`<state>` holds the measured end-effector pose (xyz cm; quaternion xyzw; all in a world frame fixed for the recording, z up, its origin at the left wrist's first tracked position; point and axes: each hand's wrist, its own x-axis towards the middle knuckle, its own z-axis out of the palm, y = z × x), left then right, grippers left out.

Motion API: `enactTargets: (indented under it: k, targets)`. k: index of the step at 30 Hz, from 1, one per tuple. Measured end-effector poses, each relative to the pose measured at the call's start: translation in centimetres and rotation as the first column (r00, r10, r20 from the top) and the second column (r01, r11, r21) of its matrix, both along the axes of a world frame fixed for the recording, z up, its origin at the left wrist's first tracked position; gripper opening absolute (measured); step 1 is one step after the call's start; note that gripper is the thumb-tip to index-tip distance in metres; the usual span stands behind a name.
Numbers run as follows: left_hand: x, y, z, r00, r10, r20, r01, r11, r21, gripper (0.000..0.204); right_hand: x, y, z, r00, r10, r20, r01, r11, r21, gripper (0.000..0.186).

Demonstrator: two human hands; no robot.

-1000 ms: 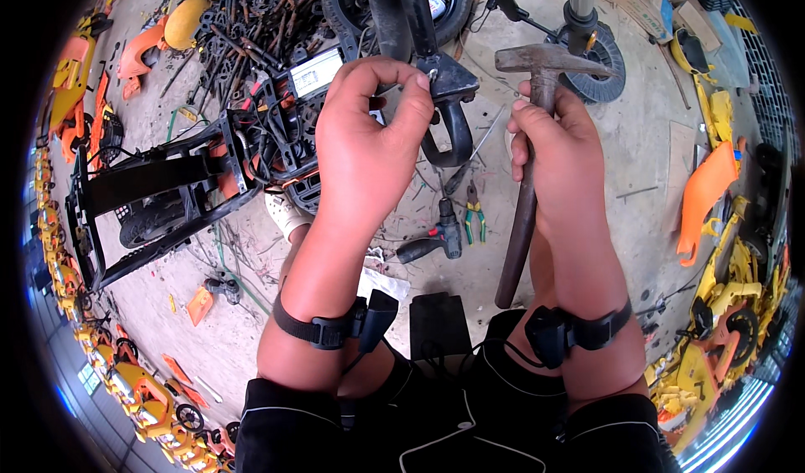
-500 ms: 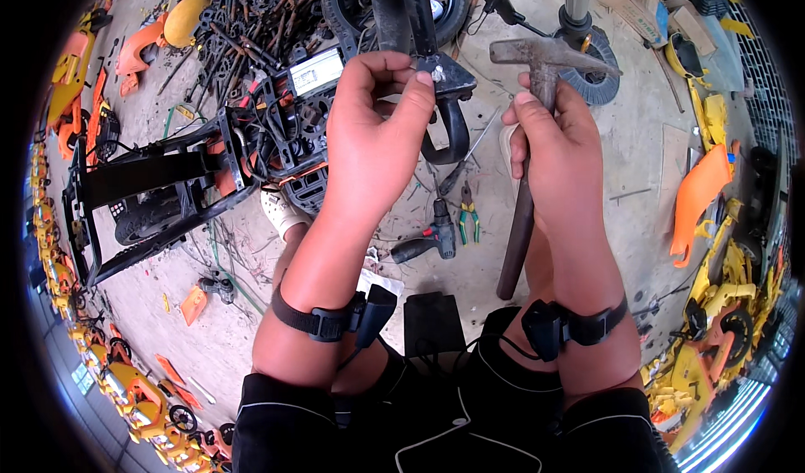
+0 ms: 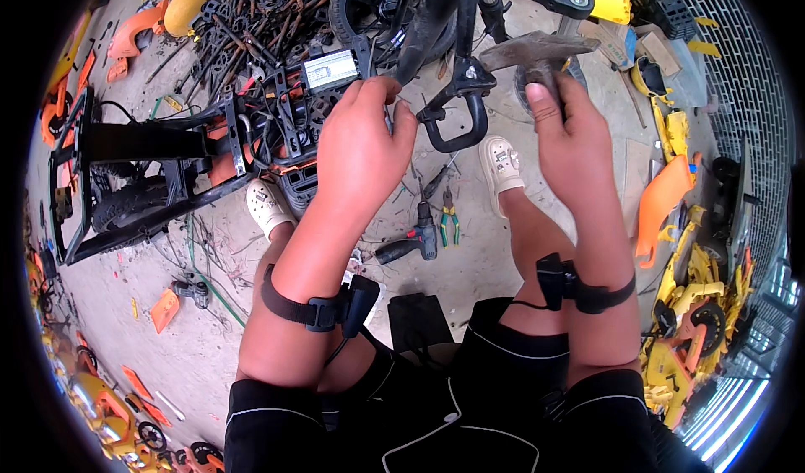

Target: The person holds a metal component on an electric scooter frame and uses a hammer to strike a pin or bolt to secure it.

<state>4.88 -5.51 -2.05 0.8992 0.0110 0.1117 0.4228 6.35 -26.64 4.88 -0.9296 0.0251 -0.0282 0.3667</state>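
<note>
My right hand grips a hammer with its thumb along the neck. The worn steel hammer head faces upward, and the rest of the handle is hidden behind my hand and forearm. To the left, my left hand is closed, thumb against curled fingers; a sliver of something greyish shows between them, too small to name. Between both hands stands a black metal frame tube with a bracket and a loop below it. My left thumb is close to that loop; whether they touch I cannot tell.
Below on the concrete lie a cordless drill and pliers. A black vehicle frame lies left, with a metal-boxed unit beside it. Rusty rods are heaped behind. An orange panel and yellow parts stand right.
The hammer has tilted, so its handle no longer shows below my hand. My left hand has moved off the bracket and its fingers have closed. The view has shifted, showing more of both shoes.
</note>
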Motion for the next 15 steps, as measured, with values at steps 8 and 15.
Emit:
enactTargets:
  k: [8,15]
  targets:
    - [-0.8,6.4,1.3,0.994,0.108,0.020,-0.109,0.993,0.042,0.018,0.0,1.3,0.2,0.987,0.132,0.087,-0.107,0.963,-0.245,0.032]
    - [-1.3,10.1,1.2,0.987,0.158,-0.004,-0.157,0.987,0.044,0.017,1.2,3.0,1.9,0.978,0.116,-0.173,-0.173,0.916,-0.362,0.035]
